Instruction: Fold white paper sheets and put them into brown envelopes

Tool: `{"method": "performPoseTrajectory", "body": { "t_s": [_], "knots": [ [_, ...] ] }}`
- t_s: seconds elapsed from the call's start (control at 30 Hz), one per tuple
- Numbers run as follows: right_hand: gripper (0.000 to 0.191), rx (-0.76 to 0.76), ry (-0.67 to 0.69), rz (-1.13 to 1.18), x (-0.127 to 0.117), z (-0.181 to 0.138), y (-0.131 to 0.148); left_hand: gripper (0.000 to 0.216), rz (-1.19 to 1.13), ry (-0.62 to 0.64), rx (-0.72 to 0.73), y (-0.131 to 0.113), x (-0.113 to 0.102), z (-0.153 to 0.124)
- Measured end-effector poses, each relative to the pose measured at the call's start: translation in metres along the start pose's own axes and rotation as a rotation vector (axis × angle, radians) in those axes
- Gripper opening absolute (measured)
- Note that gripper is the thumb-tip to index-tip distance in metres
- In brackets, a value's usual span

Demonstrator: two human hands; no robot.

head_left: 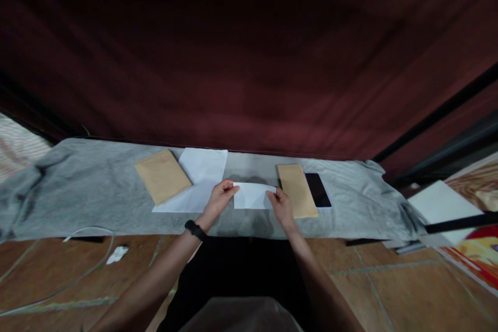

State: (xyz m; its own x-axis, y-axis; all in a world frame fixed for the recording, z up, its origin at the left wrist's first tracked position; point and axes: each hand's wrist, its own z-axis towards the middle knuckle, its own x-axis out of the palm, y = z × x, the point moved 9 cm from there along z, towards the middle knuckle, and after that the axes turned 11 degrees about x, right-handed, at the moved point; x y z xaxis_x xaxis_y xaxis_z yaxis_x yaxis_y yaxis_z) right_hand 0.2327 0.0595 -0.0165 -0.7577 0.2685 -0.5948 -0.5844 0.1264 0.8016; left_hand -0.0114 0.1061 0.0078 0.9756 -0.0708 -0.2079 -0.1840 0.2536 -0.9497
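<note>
**Both hands grip a small white paper [252,197] above a grey cloth [105,187]**

We see the small white paper held out flat between two bare hands, near the middle of the long, narrow surface that the grey cloth covers. The left hand [221,198] pinches its left end, thumb on top at the upper corner; the right hand [280,203] pinches the right end in the same way. Both grips are narrow, closed on the paper's edges. We cannot tell whether its lower edge touches the cloth.

To the left we find a larger white sheet [206,168] lying on the cloth, with a brown envelope [162,176] set at a tilt over part of it. Just beyond the right hand lies a second brown envelope [299,192], and right beside that is a dark-screened phone [318,190].

We notice a black band [195,230] around the left wrist. Behind the surface hangs a dark red curtain [241,72]. Below, on the brown tiled floor [373,290], we make out a pale cable [97,264] and a crumpled white scrap [117,254] at the left. At the far right, a white board-like sheet [443,207] lies near a black bar [459,222].
</note>
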Motion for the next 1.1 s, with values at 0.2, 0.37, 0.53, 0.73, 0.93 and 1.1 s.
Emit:
{"method": "performPoseTrajectory", "body": {
  "t_s": [0.2,0.37,0.53,0.73,0.93,1.1],
  "knots": [
    [0.035,0.104,-0.084,-0.095,0.007,0.010,-0.009,0.034,-0.010,0.024,-0.148,0.040,0.023,-0.013],
    [0.046,0.081,-0.160,-0.258,0.006,0.000,-0.008,0.053,0.096,-0.011,-0.113,0.056,0.029,-0.009],
    [0.056,-0.141,-0.196,-0.529,0.017,-0.021,0.011,0.058,0.382,0.015,0.106,0.038,0.034,-0.005],
    [0.049,-0.304,-0.102,-0.613,0.045,-0.043,0.014,0.051,0.762,0.139,0.079,0.026,0.045,-0.014],
    [0.050,-0.295,-0.088,-0.647,0.048,-0.046,0.014,0.046,1.049,0.253,0.298,0.002,0.071,-0.036],
    [0.053,-0.301,-0.009,-0.662,0.049,-0.048,0.012,0.050,1.015,0.444,0.504,0.000,0.103,-0.066]
  ]
}}
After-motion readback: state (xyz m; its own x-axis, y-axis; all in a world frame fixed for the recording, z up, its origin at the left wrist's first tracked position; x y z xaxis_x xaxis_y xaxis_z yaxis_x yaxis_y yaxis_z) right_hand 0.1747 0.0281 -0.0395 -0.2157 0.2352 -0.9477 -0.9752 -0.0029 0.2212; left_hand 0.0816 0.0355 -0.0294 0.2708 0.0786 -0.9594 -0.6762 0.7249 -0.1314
